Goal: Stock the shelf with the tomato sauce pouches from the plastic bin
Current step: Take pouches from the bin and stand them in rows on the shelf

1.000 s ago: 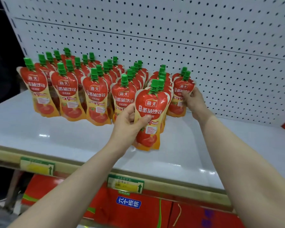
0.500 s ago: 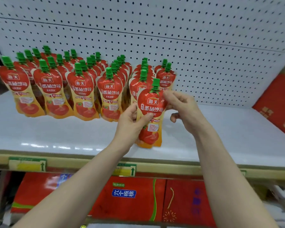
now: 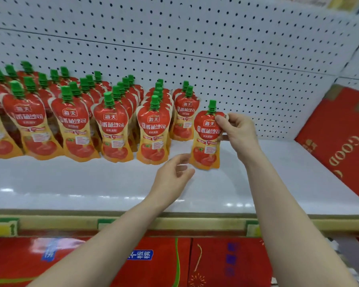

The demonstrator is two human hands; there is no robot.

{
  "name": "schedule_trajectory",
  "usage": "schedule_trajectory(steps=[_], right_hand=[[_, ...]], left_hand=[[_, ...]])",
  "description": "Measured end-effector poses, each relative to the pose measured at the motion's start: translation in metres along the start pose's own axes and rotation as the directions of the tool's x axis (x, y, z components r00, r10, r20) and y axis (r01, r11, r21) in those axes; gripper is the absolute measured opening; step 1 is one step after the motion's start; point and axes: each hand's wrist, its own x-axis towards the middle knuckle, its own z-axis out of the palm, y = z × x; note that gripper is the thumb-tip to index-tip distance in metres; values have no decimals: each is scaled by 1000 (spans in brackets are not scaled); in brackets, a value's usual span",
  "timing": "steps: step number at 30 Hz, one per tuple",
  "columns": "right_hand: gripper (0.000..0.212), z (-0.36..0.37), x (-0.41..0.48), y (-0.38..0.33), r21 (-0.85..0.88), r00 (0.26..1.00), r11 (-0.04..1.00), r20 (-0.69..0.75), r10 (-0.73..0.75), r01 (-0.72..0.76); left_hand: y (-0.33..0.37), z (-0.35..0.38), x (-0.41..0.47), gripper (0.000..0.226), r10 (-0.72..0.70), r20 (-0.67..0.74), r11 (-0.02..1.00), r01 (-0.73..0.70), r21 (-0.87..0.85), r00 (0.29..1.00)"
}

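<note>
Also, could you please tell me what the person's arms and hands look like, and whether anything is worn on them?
Both arms are bare to the picture's edge: no sleeve shows on the left forearm or the right forearm. The left hand and the right hand wear no gloves, and no watch, bracelet or ring is visible.

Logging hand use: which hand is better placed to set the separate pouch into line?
Right. The right hand pinches the pouch near its top, beside the rightmost row; the left hand hangs open below, holding nothing.
</note>
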Motion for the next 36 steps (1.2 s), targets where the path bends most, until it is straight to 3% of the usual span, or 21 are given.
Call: schedule_trajectory(steps=[7, 13, 24, 27, 30, 36], right_hand=[[22, 23, 49, 27, 48, 996, 999, 92, -23, 19], [22, 41, 84, 33, -3, 985, 999, 163, -50, 51], [17, 50, 98, 48, 11, 977, 995, 188, -102, 102], [20, 48, 95, 46, -62, 984, 993, 159, -85, 96], [26, 38, 83, 44, -227, 993, 970, 100, -60, 82], [19, 1, 4, 36, -456, 986, 875, 61, -152, 163]], left_hand=[[-13, 26, 51, 55, -55, -13, 975, 57, 215, 998], [-27, 36, 85, 77, -188, -52, 941, 195, 277, 981], [-31, 37, 96, 76, -214, -74, 932, 226, 285, 974], [-26, 32, 93, 69, -196, -81, 935, 211, 284, 977], [-14, 25, 84, 52, -80, -91, 971, 98, 217, 993], [11, 9, 49, 35, 32, -92, 993, -21, 117, 995]])
